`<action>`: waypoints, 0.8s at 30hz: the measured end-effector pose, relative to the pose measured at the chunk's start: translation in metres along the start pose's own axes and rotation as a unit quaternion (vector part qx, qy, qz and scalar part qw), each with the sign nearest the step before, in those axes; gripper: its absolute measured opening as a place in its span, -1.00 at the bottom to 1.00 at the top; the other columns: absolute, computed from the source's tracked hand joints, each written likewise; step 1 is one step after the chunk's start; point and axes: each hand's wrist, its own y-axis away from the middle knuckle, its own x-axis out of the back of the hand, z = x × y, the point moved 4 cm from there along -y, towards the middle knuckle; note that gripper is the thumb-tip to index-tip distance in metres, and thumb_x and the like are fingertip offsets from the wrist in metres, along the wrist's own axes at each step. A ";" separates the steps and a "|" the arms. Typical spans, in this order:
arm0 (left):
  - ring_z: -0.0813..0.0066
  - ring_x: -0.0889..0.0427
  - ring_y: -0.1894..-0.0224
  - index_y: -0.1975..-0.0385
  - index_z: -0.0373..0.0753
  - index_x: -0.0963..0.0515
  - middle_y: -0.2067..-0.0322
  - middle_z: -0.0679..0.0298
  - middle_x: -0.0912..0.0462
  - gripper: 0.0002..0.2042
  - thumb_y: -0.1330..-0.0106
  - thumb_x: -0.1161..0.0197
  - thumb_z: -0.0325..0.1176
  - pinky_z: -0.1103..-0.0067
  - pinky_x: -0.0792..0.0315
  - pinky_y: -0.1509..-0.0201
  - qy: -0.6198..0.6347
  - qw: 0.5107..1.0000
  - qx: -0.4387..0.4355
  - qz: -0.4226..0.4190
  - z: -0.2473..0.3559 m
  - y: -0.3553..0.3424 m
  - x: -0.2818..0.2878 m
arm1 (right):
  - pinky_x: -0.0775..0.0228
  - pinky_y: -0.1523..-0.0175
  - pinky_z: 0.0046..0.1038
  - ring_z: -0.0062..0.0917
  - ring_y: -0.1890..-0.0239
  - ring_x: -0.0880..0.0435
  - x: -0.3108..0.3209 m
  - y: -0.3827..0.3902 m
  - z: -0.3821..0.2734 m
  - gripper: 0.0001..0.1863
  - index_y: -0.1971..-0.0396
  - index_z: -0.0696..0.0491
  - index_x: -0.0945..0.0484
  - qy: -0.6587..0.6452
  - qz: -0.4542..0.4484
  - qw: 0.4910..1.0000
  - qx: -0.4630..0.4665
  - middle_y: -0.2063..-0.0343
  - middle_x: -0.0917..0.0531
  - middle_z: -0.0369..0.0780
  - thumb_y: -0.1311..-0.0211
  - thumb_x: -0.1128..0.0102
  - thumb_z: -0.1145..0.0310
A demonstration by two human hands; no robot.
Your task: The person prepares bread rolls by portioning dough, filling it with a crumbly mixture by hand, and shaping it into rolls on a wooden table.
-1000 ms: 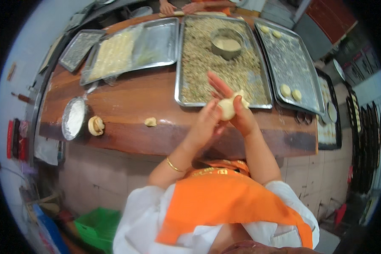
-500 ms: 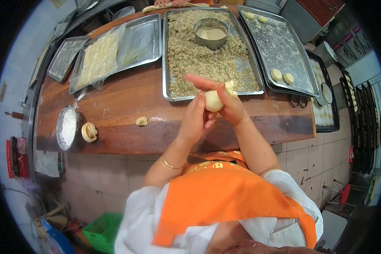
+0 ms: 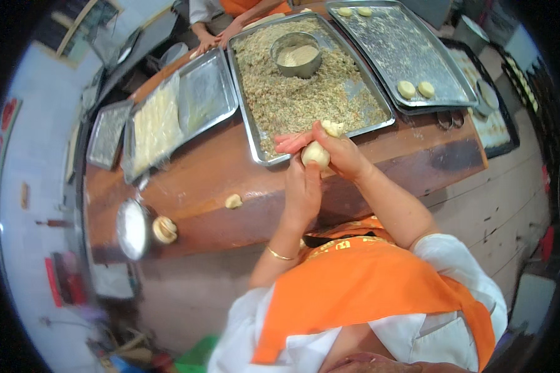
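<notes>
A smooth, pale dough ball point(image 3: 315, 154) sits between my two hands, above the table's front edge. My left hand point(image 3: 303, 189) cups it from below and the left, with the thumb against its side. My right hand point(image 3: 344, 154) closes round it from the right. A lumpy end of dough point(image 3: 332, 128) sticks out at the top of my right hand. Just beyond is a large metal tray point(image 3: 259, 155) spread with crumbly, grainy filling point(image 3: 280, 99). A round metal bowl point(image 3: 300, 69) with beige powder stands in that filling.
A small dough scrap point(image 3: 233, 201) lies on the wooden table point(image 3: 199, 211), left of my hands. Further left are a flour bowl point(image 3: 132, 230) and a coiled dough piece point(image 3: 164, 230). Plastic-covered dough strips point(image 3: 155, 127) fill part of another tray. Round dough cakes point(image 3: 407, 89) sit on the right tray. Across the table, a co-worker's hands point(image 3: 221, 38) rest near dough.
The view has turned, so the table appears tilted and more of the co-worker shows. My hands stay round the dough ball, and its lumpy end remains above my right hand.
</notes>
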 end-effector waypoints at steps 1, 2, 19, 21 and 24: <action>0.64 -0.42 0.55 -0.05 -0.30 -0.29 0.54 0.37 -0.44 -0.47 -0.46 -0.06 0.12 0.68 -0.30 0.50 -0.048 0.997 -0.056 0.038 0.000 -0.001 -0.001 | -0.44 -0.10 -0.41 -0.49 -0.05 -0.55 -0.001 -0.002 0.005 -0.29 -0.23 0.17 -0.44 -0.008 0.015 1.000 -0.009 -0.02 -0.62 -0.09 -0.55 0.42 -0.14; 0.64 -0.41 0.55 -0.04 -0.30 -0.29 0.54 0.38 -0.44 -0.47 -0.46 -0.07 0.11 0.67 -0.30 0.50 -0.093 0.987 -0.107 0.081 0.005 -0.002 -0.006 | -0.49 -0.04 -0.43 -0.54 0.01 -0.60 -0.002 -0.003 0.007 -0.28 -0.26 0.16 -0.42 -0.014 0.032 0.999 -0.019 0.06 -0.67 -0.09 -0.55 0.43 -0.14; 0.70 -0.43 0.49 -0.04 -0.28 -0.37 0.33 0.34 -0.50 -0.43 -0.52 0.24 0.19 0.75 -0.23 0.54 0.136 0.985 0.105 0.012 -0.003 0.008 0.001 | -0.12 -0.45 -0.24 -0.32 -0.39 -0.29 -0.012 0.002 -0.002 -0.32 -0.06 0.13 -0.58 0.073 -0.017 0.996 0.048 -0.31 -0.41 -0.12 -0.55 0.41 -0.13; 0.72 -0.45 0.45 -0.05 -0.30 -0.37 0.29 0.34 -0.51 -0.46 -0.53 0.19 0.14 0.78 -0.26 0.51 0.175 0.981 0.062 0.049 0.004 0.003 -0.008 | -0.18 -0.39 -0.31 -0.40 -0.40 -0.27 -0.003 0.002 0.012 -0.34 -0.10 0.12 -0.57 0.028 0.025 0.999 -0.008 -0.24 -0.49 -0.14 -0.55 0.34 -0.13; 0.71 -0.37 0.59 0.07 -0.21 -0.42 0.45 0.41 -0.49 -0.48 -0.52 0.21 0.18 0.76 -0.17 0.59 0.148 0.973 0.009 0.176 0.013 0.003 -0.026 | -0.20 -0.37 -0.37 -0.44 -0.40 -0.25 -0.001 0.002 0.016 -0.36 -0.08 0.12 -0.59 -0.051 0.082 0.993 -0.065 -0.19 -0.55 -0.16 -0.55 0.30 -0.11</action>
